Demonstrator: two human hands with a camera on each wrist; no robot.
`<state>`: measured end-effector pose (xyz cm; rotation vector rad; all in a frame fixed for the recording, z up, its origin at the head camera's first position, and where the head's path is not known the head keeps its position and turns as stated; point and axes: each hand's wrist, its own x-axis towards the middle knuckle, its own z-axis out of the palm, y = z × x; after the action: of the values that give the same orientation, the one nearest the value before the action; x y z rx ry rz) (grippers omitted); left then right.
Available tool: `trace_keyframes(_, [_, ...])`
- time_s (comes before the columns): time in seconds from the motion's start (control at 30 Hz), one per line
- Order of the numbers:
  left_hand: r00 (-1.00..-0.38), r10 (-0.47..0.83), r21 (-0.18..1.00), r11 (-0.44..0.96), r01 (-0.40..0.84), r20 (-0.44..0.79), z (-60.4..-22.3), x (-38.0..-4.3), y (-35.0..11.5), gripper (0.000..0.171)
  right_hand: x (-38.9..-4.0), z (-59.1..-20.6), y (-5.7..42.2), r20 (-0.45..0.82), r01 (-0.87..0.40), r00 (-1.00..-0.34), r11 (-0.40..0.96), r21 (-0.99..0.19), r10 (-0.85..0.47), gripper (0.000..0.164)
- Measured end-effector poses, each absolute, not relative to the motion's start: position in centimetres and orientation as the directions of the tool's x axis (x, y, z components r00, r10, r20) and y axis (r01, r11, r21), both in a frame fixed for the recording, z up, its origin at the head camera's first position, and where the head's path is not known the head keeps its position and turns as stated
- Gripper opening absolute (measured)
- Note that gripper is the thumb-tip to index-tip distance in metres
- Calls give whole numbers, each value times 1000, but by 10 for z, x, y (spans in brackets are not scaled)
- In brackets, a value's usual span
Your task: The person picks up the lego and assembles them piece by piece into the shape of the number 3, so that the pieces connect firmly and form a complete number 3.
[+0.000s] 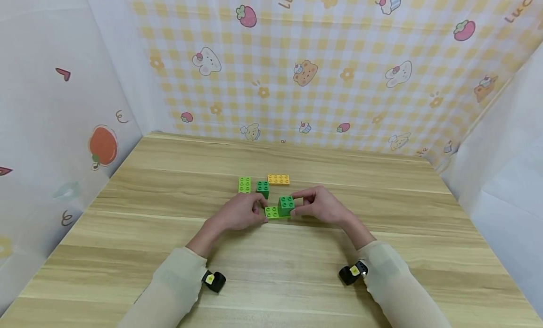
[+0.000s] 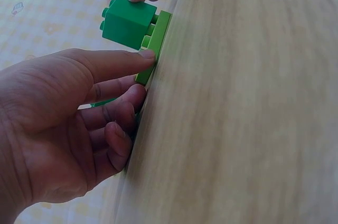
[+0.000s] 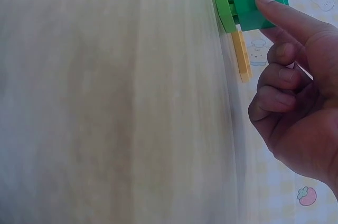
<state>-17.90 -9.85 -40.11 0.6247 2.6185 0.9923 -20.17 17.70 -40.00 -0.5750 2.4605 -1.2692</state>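
A light green flat building brick (image 1: 271, 212) lies on the table in front of me. My left hand (image 1: 239, 211) pinches its left end between thumb and finger. Over its right half, a dark green square brick (image 1: 286, 204) is held by my right hand (image 1: 322, 205), thumb on the near side. In the left wrist view, studs show in a narrow gap between the dark green brick (image 2: 127, 20) and the flat brick (image 2: 158, 31). The right wrist view shows the thumb against the dark green brick's face (image 3: 248, 12); the other fingers are curled.
Behind the hands lie a second dark green brick (image 1: 262, 188), another light green flat brick (image 1: 244, 184) partly behind the left hand, and a yellow-orange flat brick (image 1: 278, 179). A patterned cloth (image 1: 271, 102) hangs at the wooden table's (image 1: 280, 281) back edge.
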Motion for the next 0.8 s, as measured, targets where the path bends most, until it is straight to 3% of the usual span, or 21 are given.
trace_keyframes(0.8, [-871,482,677,674,295,-100,-401,-179,-99,35,-197,-398,173,-95,-242,-874,596,-766,-477,49])
